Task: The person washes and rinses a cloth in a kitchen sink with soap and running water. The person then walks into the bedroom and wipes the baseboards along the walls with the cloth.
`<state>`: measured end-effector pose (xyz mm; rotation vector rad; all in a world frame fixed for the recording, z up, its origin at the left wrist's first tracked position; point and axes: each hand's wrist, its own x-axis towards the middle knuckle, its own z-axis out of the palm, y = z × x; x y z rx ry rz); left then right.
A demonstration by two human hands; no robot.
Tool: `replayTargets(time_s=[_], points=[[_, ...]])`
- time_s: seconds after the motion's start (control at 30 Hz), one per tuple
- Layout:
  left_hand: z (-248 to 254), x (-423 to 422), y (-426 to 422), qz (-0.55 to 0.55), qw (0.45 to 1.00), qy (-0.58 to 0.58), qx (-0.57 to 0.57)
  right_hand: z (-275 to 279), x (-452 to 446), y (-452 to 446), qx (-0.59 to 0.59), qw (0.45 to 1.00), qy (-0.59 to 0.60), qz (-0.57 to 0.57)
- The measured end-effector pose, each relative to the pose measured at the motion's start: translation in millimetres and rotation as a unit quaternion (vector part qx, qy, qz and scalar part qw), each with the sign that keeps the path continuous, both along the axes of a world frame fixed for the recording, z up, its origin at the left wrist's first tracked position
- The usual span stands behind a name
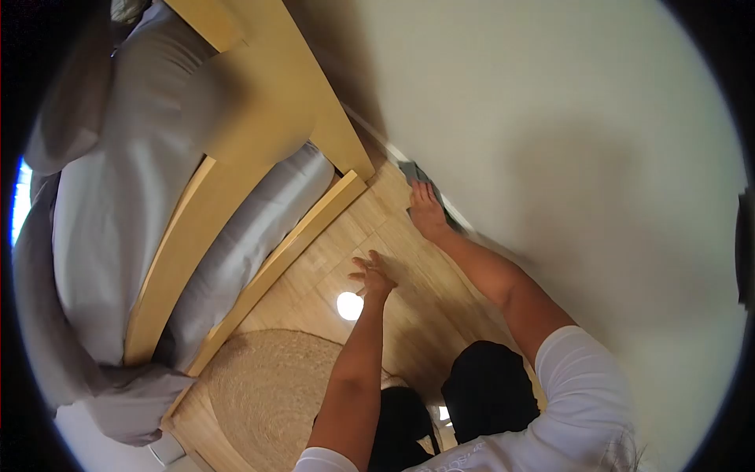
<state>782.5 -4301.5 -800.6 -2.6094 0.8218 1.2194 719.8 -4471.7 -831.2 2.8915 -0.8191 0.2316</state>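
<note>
My right hand (pixel 427 210) presses a grey-green cloth (pixel 412 171) against the white baseboard (pixel 456 211) where the wall meets the floor. The cloth sticks out past the fingertips and along the hand's wall side. My left hand (pixel 373 274) is over the wooden floor (pixel 314 283), nearer the bed, with its fingers spread and nothing in it. Whether its fingertips touch the floor is hard to tell.
A light wood bed frame (pixel 275 263) with grey bedding (pixel 118 204) stands on the left. A round woven rug (pixel 267 393) lies below it. The pale wall (pixel 550 102) rises on the right. My knees in black are at the bottom.
</note>
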Motion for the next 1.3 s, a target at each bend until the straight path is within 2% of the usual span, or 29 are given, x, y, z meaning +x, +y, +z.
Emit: replayTargets(time_s=[0.07,0.13,0.2,0.23,0.3,0.37,0.4,0.43,0.47,0.5,0.53,0.67,0.73,0.8,0.83,0.87,0.9,0.93,0.97,1.0,1.03,1.07,1.1,1.13,1.17,1.2,1.23,1.27,1.3], points=[[2.4,2.3,-8.4,0.016,1.0,0.001,0.012,1.0,44.1,-24.6,-0.072,0.997,0.018,0.011],[-4.1,2.1,-15.8,0.088,0.996,0.009,0.018,-2.0,90.2,-51.7,-0.041,0.997,-0.06,0.03],[-5.7,4.0,-14.3,0.079,0.996,0.016,0.022,-13.0,134.6,-79.7,0.014,0.988,-0.151,0.031],[-7.0,6.7,-15.1,0.064,0.998,0.018,0.022,-6.6,151.4,-94.4,0.122,0.963,-0.231,0.07],[-23.5,10.3,-13.7,0.05,0.998,-0.007,0.021,12.2,164.2,-99.8,0.231,0.919,-0.304,0.097],[-28.7,5.1,-9.9,0.032,0.999,-0.02,0.02,18.7,157.8,-93.8,0.245,0.948,-0.202,0.003],[-27.2,8.4,-10.9,0.029,0.999,-0.017,0.028,3.3,149.1,-87.9,0.274,0.932,-0.235,-0.022],[-25.6,11.0,-13.2,0.026,0.999,-0.014,0.035,-1.5,139.3,-82.9,0.273,0.933,-0.231,-0.03],[-24.3,11.1,-13.8,0.024,0.999,-0.019,0.041,-6.9,128.8,-73.6,0.143,0.978,-0.149,-0.034],[-24.0,12.5,-13.7,0.015,0.999,-0.015,0.045,-12.0,117.5,-62.4,0.013,0.997,-0.062,-0.036],[-25.9,13.7,-11.8,0.008,0.999,-0.018,0.033,-16.7,98.2,-47.9,0.019,0.988,-0.145,-0.043],[-28.9,15.7,-8.8,0.006,1.0,0.002,0.016,2.6,-10.9,15.5,0.071,0.984,-0.121,-0.11],[-27.8,17.6,-9.2,-0.011,1.0,0.026,0.006,-4.8,-80.7,46.1,0.075,0.985,-0.092,-0.122],[-30.7,15.1,-11.5,-0.109,0.993,-0.028,0.034,17.8,-154.3,76.0,0.254,0.939,-0.085,-0.217],[-33.1,14.3,-13.4,-0.126,0.991,-0.022,0.03,6.2,-199.3,99.8,0.112,0.97,-0.109,-0.186],[-35.0,16.7,-11.0,-0.117,0.993,-0.023,0.022,-13.3,-250.6,119.5,0.138,0.967,-0.096,-0.194],[-37.1,17.9,-5.9,-0.111,0.993,-0.024,0.015,-0.8,-287.9,137.0,0.241,0.932,0.034,-0.269],[-35.4,18.2,-2.0,-0.099,0.995,-0.018,-0.013,17.6,-319.6,160.9,0.22,0.922,0.046,-0.315],[-34.7,18.9,-4.9,-0.125,0.992,-0.01,-0.015,14.9,-351.4,182.9,0.194,0.894,-0.089,-0.393],[-34.9,18.1,-6.2,-0.101,0.995,-0.017,-0.009,-10.4,-402.8,204.1,0.102,0.931,-0.005,-0.351],[-36.2,17.9,-5.1,-0.08,0.997,-0.024,0.001,14.7,-421.1,218.1,0.106,0.946,0.111,-0.285],[-41.3,18.4,-5.1,-0.11,0.994,-0.012,0.001,15.2,-436.6,220.0,0.095,0.973,0.046,-0.204],[-48.6,21.3,-2.4,-0.089,0.996,-0.007,-0.004,16.0,-430.4,216.4,0.129,0.96,0.033,-0.248],[-57.0,24.2,-0.9,-0.066,0.998,-0.002,-0.009,29.0,-408.8,200.8,0.284,0.903,0.01,-0.322],[-64.8,29.9,3.7,-0.086,0.996,0.007,-0.008,50.0,-384.4,177.5,0.141,0.966,0.153,-0.151],[-71.6,37.3,9.2,-0.09,0.994,0.036,-0.048,33.0,-369.4,157.8,0.188,0.967,0.106,-0.136],[-70.3,35.6,8.4,-0.096,0.991,0.056,-0.071,46.9,-332.4,139.1,0.156,0.975,0.13,-0.086],[-68.8,34.1,7.9,-0.101,0.988,0.076,-0.092,22.7,-308.0,125.8,0.183,0.972,0.109,-0.095],[-54.9,31.3,5.3,-0.074,0.995,0.036,-0.054,56.8,-266.0,108.2,0.126,0.953,0.275,-0.017]])
